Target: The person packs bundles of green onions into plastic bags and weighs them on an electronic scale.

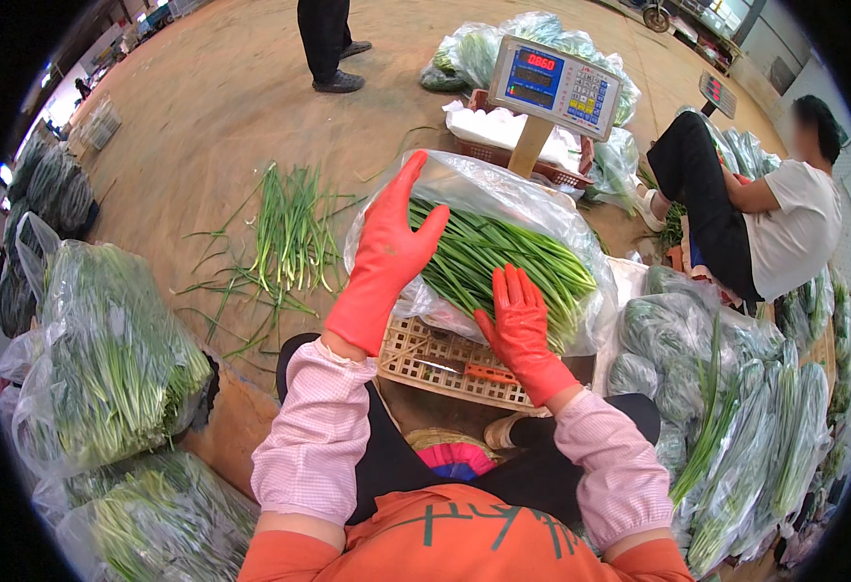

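Garlic chives [498, 262] lie in a thick bunch on an open clear plastic bag [461, 171] in front of me. My left hand [396, 247], in a red rubber glove, is at the leafy left end of the bunch. Its thumb and fingers are spread, and whether it presses the bag cannot be told. My right hand [523, 327], gloved the same way, rests flat on the near side of the bunch, fingers extended. Below the bag is a cream plastic basket [411, 349], where a knife with an orange handle [491, 373] lies close to my right hand.
A digital scale display [556, 86] stands beyond the bag, before a red basket [483, 151]. Loose chives [294, 233] lie on the floor. Bagged chives flank me at left [120, 349] and right [745, 436]. A seated person [789, 196] and a standing person's legs [323, 44] are nearby.
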Demonstrator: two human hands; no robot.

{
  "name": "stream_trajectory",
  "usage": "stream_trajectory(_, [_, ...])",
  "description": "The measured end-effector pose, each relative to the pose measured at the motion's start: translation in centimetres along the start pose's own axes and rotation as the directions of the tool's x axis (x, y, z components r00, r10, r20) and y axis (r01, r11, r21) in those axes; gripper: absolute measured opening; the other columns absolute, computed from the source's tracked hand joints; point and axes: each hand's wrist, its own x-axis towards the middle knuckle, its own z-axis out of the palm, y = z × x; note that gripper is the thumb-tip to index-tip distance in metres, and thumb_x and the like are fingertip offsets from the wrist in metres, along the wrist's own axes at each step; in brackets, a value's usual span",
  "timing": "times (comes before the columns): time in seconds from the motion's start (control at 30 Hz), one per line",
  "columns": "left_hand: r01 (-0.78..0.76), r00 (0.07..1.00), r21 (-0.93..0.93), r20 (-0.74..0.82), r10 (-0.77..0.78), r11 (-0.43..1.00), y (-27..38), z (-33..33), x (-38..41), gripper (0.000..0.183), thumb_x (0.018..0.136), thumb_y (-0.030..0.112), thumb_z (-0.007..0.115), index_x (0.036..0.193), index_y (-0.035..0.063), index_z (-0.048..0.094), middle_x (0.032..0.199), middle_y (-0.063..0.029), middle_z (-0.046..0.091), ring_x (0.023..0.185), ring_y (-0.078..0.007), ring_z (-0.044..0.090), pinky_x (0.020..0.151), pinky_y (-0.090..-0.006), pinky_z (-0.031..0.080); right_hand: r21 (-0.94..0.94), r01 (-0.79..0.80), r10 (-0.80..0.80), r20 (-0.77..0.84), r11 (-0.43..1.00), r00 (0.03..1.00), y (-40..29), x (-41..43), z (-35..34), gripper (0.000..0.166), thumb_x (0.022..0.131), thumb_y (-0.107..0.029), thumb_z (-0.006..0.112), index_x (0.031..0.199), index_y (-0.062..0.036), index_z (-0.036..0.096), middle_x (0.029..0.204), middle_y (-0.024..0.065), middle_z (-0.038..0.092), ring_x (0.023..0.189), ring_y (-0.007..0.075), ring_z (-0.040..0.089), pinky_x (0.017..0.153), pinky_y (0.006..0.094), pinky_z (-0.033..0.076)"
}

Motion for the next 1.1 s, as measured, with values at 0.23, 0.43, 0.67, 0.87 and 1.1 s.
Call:
stream_trajectory(0.23, [-0.005, 0.994, 0.019, -0.111, 0.007, 1.0, -0.4, -0.6, -0.4, 0.058, 0.079, 0.015, 0.067, 0.131, 0.0018, 0.046, 0.126, -0.0191, 0.055, 0.118, -0.0326, 0.053, 0.099, -0.0377, 0.041, -0.194, -0.07, 0.119, 0.257, 0.978, 0.959, -0.3, 1.1, -0.7, 0.103, 0.063, -0.046, 0.077, 0.145, -0.0075, 0.027, 0.15, 0.0219, 0.022, 0.138, 0.0428, 0.018, 0.109, 0.0577, 0.016])
stream_trajectory(0.43, [0.05, 0.997, 0.013, -0.051, -0.049, 0.999, -0.7, -0.6, -1.3, 0.058, 0.078, 0.016, 0.067, 0.131, 0.0048, 0.046, 0.123, -0.019, 0.056, 0.115, -0.0345, 0.054, 0.097, -0.0374, 0.042, -0.313, -0.167, 0.252, 0.258, 0.935, 0.933, 4.6, 0.9, -1.5, 0.098, 0.067, -0.034, 0.075, 0.146, -0.0076, 0.024, 0.149, 0.0248, 0.022, 0.127, 0.0403, 0.038, 0.097, 0.054, 0.037])
stream_trajectory(0.67, [0.11, 0.994, 0.069, 0.005, -0.11, 0.992, -1.9, 0.0, -2.0, 0.06, 0.079, 0.016, 0.067, 0.135, 0.0093, 0.046, 0.122, -0.0192, 0.058, 0.117, -0.0292, 0.055, 0.098, -0.037, 0.042, -0.527, -0.034, 0.274, 0.385, 0.849, 0.882, 6.7, 2.8, 0.4, 0.052, 0.087, -0.009, 0.046, 0.137, -0.0018, 0.035, 0.118, 0.0245, 0.056, 0.073, 0.031, 0.064, 0.052, 0.0437, 0.052])
stream_trajectory(0.87, [0.177, 0.984, 0.028, 0.034, -0.177, 0.984, -1.8, -0.6, -2.7, 0.053, 0.082, 0.017, 0.065, 0.131, 0.0054, 0.049, 0.114, -0.0183, 0.062, 0.109, -0.0271, 0.06, 0.094, -0.0356, 0.045, -0.169, -0.16, 0.205, 0.297, 0.973, 0.933, 7.3, 6.5, -7.1, 0.07, 0.07, -0.016, 0.072, 0.135, -0.0184, 0.045, 0.098, 0.0187, 0.065, 0.092, 0.0377, 0.061, 0.08, 0.0464, 0.048])
stream_trajectory(1.1, [0.37, 0.919, -0.216, 0.226, -0.323, 0.903, -0.6, 1.5, -3.2, 0.024, 0.089, 0.016, 0.06, 0.108, 0.0014, 0.064, 0.095, -0.0087, 0.069, 0.089, -0.0145, 0.064, 0.079, -0.0275, 0.049, 0.037, -0.325, 0.286, 0.386, 0.945, 0.877, 8.1, 4.7, -7.2, 0.07, 0.073, -0.009, 0.068, 0.137, -0.0076, 0.04, 0.125, 0.0233, 0.054, 0.114, 0.0378, 0.053, 0.095, 0.0417, 0.044])
